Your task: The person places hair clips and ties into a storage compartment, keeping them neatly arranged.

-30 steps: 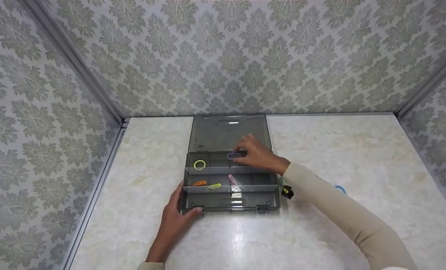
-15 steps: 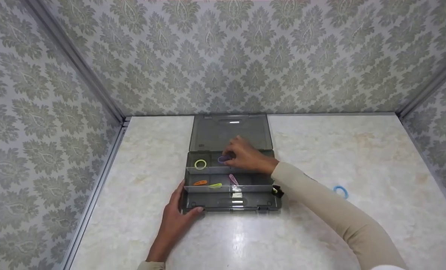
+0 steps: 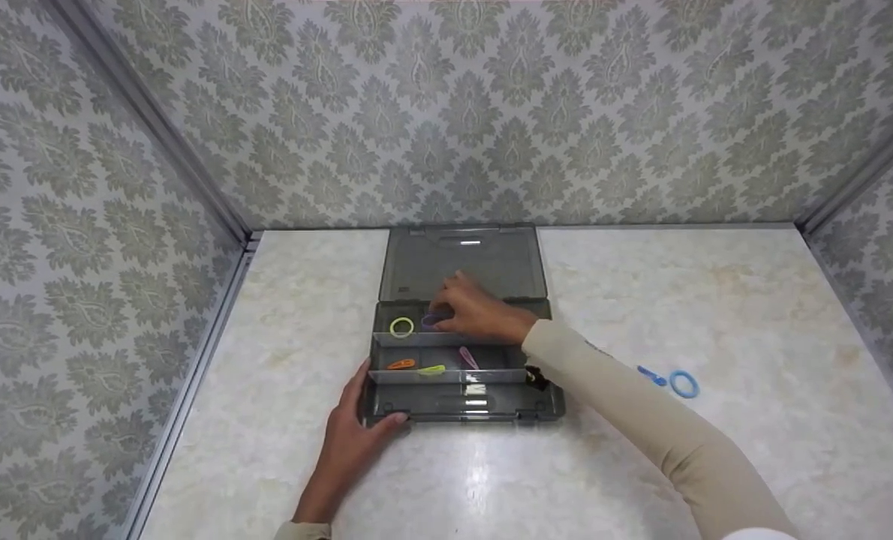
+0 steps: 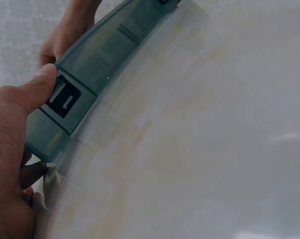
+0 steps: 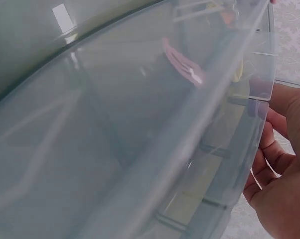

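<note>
A smoky, see-through compartment box (image 3: 416,405) stands with its lid (image 3: 465,270) folded back. My left hand (image 3: 349,442) grips its front left corner, thumb on the front wall, as the left wrist view also shows. With my right hand (image 3: 476,311) I pinch a purple hair tie (image 3: 428,322) inside the back compartment, partly hidden by my fingers. To its left lies a yellow hair tie (image 3: 392,328). The middle compartment holds an orange hair clip (image 3: 401,364), a yellow hair clip (image 3: 432,370) and a pink hair clip (image 3: 468,358).
On the table (image 3: 611,465) right of the box lie a blue hair tie (image 3: 672,384) and a blue hair clip (image 3: 652,376), close to my right sleeve (image 3: 641,405). Patterned walls (image 3: 469,112) enclose the table at the back and sides.
My right hand has moved left along the back compartment with the purple hair tie, close to the yellow one. The blue clip has come out from behind the sleeve. My left hand stays put.
</note>
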Demonstrator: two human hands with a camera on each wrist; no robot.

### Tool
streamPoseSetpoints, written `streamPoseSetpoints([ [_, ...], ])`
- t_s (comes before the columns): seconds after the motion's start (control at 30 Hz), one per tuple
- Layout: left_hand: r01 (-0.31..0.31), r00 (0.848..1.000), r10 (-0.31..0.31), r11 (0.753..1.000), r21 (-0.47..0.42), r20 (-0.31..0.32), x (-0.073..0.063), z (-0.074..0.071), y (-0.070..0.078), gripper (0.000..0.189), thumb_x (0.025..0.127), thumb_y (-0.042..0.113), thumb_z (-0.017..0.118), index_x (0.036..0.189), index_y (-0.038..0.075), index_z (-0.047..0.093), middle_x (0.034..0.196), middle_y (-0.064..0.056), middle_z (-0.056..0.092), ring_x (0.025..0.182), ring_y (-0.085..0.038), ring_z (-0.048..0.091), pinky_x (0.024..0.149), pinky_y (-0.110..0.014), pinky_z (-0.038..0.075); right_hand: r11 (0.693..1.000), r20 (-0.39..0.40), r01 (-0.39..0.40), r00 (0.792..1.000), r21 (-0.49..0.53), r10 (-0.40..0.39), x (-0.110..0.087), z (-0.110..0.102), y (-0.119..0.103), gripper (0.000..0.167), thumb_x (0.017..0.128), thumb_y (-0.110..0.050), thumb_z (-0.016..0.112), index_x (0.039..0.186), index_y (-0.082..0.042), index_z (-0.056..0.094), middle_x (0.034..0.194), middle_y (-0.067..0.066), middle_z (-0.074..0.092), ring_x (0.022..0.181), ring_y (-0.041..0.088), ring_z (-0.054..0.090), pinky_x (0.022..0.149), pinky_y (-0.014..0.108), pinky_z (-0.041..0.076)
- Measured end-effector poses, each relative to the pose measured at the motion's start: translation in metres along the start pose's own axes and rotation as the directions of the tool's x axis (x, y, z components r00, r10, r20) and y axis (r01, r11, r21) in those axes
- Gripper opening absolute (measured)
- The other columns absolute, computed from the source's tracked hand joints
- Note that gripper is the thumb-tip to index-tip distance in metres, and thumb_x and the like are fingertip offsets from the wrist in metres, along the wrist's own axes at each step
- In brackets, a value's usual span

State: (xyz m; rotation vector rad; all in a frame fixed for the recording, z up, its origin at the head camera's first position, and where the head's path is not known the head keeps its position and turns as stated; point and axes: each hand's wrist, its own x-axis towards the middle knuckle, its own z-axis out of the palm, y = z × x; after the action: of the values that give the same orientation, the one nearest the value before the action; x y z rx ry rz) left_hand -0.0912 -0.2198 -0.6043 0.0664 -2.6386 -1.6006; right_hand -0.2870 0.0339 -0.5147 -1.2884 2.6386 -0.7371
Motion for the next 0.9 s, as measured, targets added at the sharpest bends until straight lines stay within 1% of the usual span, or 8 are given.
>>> streamPoseSetpoints([
  [0.03, -0.001, 1.000, 0.001, 1.000, 0.001, 0.001, 0.000, 0.000, 0.000, 0.114, 0.087, 0.051, 0.094, 0.176, 0.022, 0.029, 0.177, -0.013, 0.036, 0.165, -0.033, 0.031, 0.136, -0.055, 0.026, 1.000, 0.008, -0.004, 1.000, 0.005, 0.004, 0.001, 0.001, -0.001, 0.025, 0.099, -0.018, 0.086, 0.117, -0.001, 0.083, 0.112, 0.015, 0.073, 0.107, 0.032, 0.065, 0.134, 0.059, 0.028],
  [0.23, 0.008, 1.000, -0.008, 1.000, 0.011, 0.000, 0.000, 0.000, 0.000, 0.114, 0.087, 0.052, 0.094, 0.176, 0.025, 0.028, 0.177, -0.011, 0.036, 0.165, -0.032, 0.031, 0.136, -0.054, 0.026, 0.999, 0.012, 0.003, 1.000, 0.043, -0.004, 0.008, 0.006, -0.001, 0.020, 0.099, -0.012, 0.086, 0.115, -0.002, 0.084, 0.110, 0.014, 0.076, 0.106, 0.031, 0.064, 0.132, 0.064, 0.028],
  [0.33, 0.012, 1.000, -0.012, 1.000, 0.018, -0.002, -0.001, 0.000, 0.001, 0.113, 0.087, 0.052, 0.093, 0.176, 0.025, 0.028, 0.177, -0.011, 0.036, 0.165, -0.033, 0.031, 0.136, -0.054, 0.025, 0.999, 0.013, 0.019, 1.000, 0.040, -0.020, 0.011, 0.008, -0.001, 0.018, 0.098, -0.009, 0.086, 0.114, -0.001, 0.085, 0.108, 0.015, 0.078, 0.106, 0.032, 0.064, 0.134, 0.068, 0.022],
  [0.57, 0.006, 1.000, -0.006, 1.000, 0.020, -0.002, 0.000, 0.002, 0.002, 0.113, 0.088, 0.052, 0.093, 0.176, 0.021, 0.029, 0.178, -0.013, 0.035, 0.165, -0.035, 0.031, 0.136, -0.055, 0.025, 1.000, 0.032, 0.014, 0.999, -0.011, -0.013, 0.009, 0.008, 0.000, 0.029, 0.097, -0.014, 0.088, 0.123, -0.001, 0.082, 0.117, 0.015, 0.077, 0.115, 0.034, 0.065, 0.136, 0.064, 0.021],
  [0.7, 0.009, 1.000, -0.009, 1.000, 0.012, 0.008, 0.001, 0.001, 0.001, 0.114, 0.088, 0.051, 0.093, 0.176, 0.021, 0.028, 0.178, -0.012, 0.034, 0.165, -0.033, 0.031, 0.136, -0.052, 0.026, 1.000, 0.024, 0.009, 1.000, -0.017, -0.009, 0.003, 0.004, 0.003, 0.031, 0.099, -0.017, 0.087, 0.126, -0.002, 0.082, 0.118, 0.016, 0.072, 0.112, 0.033, 0.064, 0.136, 0.059, 0.024],
  [0.77, 0.011, 1.000, -0.011, 1.000, 0.012, 0.013, 0.001, 0.000, 0.002, 0.114, 0.088, 0.050, 0.094, 0.176, 0.020, 0.028, 0.178, -0.013, 0.034, 0.165, -0.034, 0.031, 0.136, -0.052, 0.026, 1.000, 0.014, -0.002, 1.000, -0.008, 0.002, -0.003, 0.001, 0.006, 0.030, 0.100, -0.017, 0.085, 0.126, -0.002, 0.081, 0.118, 0.015, 0.070, 0.111, 0.032, 0.062, 0.131, 0.057, 0.033],
  [0.83, 0.020, 1.000, -0.021, 1.000, 0.019, 0.016, 0.001, 0.000, 0.002, 0.114, 0.088, 0.050, 0.094, 0.176, 0.020, 0.028, 0.178, -0.014, 0.034, 0.166, -0.034, 0.031, 0.136, -0.053, 0.026, 1.000, -0.006, -0.017, 1.000, -0.007, 0.016, -0.011, -0.003, 0.009, 0.029, 0.101, -0.018, 0.084, 0.126, -0.003, 0.082, 0.117, 0.015, 0.069, 0.109, 0.031, 0.060, 0.118, 0.053, 0.045],
  [0.9, 0.027, 0.999, -0.028, 0.999, 0.028, 0.016, 0.001, 0.000, 0.003, 0.113, 0.088, 0.050, 0.093, 0.176, 0.021, 0.028, 0.178, -0.014, 0.033, 0.166, -0.034, 0.030, 0.136, -0.053, 0.025, 1.000, -0.031, -0.023, 0.999, -0.006, 0.023, -0.018, -0.007, 0.012, 0.029, 0.102, -0.018, 0.083, 0.126, -0.002, 0.081, 0.115, 0.015, 0.068, 0.105, 0.030, 0.057, 0.102, 0.051, 0.051],
])
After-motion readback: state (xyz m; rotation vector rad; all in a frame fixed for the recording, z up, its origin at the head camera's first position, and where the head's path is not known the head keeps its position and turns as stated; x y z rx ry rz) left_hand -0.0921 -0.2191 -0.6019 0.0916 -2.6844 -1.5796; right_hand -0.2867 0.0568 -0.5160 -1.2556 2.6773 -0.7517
